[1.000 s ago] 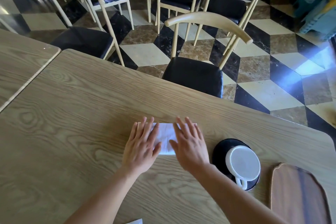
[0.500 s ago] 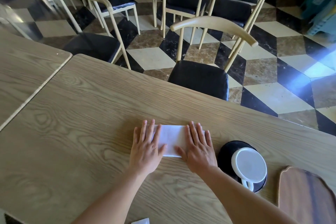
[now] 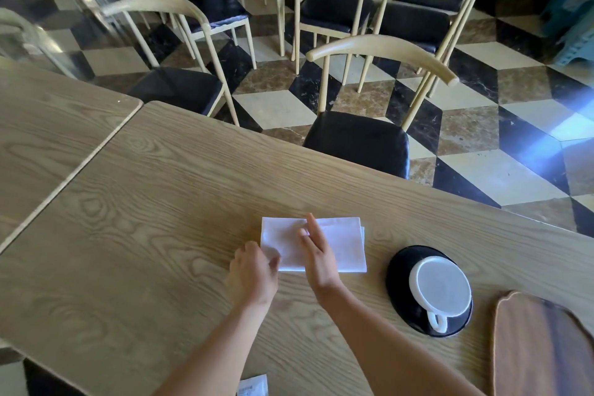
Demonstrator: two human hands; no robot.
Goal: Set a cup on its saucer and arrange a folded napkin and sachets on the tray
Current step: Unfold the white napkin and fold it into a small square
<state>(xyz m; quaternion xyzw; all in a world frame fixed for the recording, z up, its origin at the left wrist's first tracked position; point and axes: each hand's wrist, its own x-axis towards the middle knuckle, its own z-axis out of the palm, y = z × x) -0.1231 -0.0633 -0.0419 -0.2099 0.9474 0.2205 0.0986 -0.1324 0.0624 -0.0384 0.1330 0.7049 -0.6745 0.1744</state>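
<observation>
Scene is lit moderately and unevenly by daylight; a bluish-white glare patch is seen on the glossy checkered floor (image 3: 575, 128) at right, and the upper right corner is left nearly black. Soft, faint shadows are cast on the wooden table (image 3: 154, 209). Wide-angle bowing is noted along table edges and chairs (image 3: 379, 51), with slight blur at the frame margins and fingertips.

A single head-worn wide-angle view looks forward and steeply down from close above the table (image 3: 135, 235), forearms entering from the bottom edge, with the chairs (image 3: 356, 138) and checkered floor (image 3: 482, 170) stretching beyond its far edge
</observation>
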